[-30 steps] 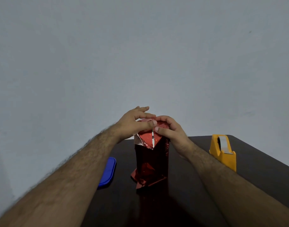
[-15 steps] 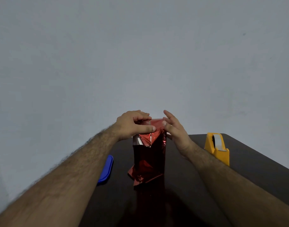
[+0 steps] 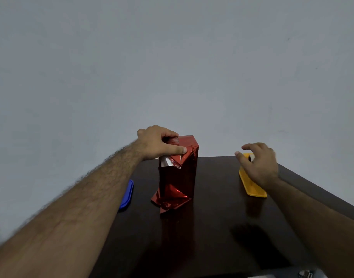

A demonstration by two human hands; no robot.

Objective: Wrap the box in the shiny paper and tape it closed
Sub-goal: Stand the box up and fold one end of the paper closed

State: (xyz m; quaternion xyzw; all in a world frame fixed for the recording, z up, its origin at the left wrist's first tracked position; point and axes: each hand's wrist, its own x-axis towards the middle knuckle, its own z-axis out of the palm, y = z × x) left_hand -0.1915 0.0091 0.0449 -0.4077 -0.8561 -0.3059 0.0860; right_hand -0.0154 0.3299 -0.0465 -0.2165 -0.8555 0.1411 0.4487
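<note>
The left hand [image 3: 159,142] grips the top of the box [image 3: 178,173], thumb pressed flat across the folded red shiny paper [image 3: 187,146], fingers curled over the far edge. The box stands upright near the middle of the dark table [image 3: 216,227], with crumpled paper flaring out at its base and a silvery patch showing near the top left. Off to the right, the right hand [image 3: 259,164] hovers with loosely spread fingers over the yellow tape dispenser [image 3: 252,189], holding nothing. A blue lid [image 3: 127,194] lies left of the box.
</note>
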